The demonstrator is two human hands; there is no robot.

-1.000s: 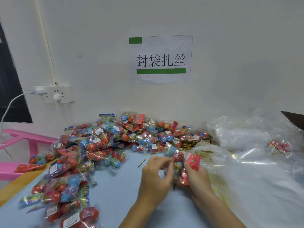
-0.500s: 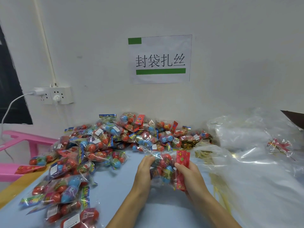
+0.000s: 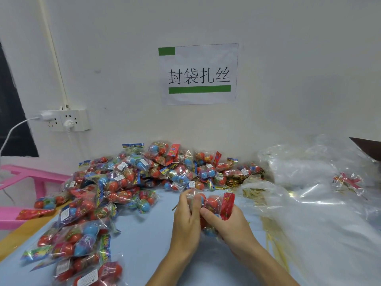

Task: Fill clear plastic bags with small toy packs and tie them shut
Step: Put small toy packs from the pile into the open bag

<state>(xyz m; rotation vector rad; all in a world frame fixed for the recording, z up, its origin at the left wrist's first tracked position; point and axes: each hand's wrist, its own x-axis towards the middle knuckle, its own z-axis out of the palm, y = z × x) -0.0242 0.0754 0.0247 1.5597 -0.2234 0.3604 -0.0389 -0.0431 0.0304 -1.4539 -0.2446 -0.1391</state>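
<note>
Both hands at 6 o'clock over blue tabletop. Left hand pinches the clear bag neck; right hand fingers curled around its toy-filled body. Loose toy packs heaped 10–12 o'clock; empty bags at 2 o'clock.

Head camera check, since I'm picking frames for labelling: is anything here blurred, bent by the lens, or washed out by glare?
Head view: sharp at the wall sign; the toy packs look soft and smeary toward the lower left; the wall pipe leans and bows, a wide-angle effect; bright streaks of glare lie on the clear plastic bags at right; both hands, left hand and right hand, are readable, and shadows are faint.
</note>
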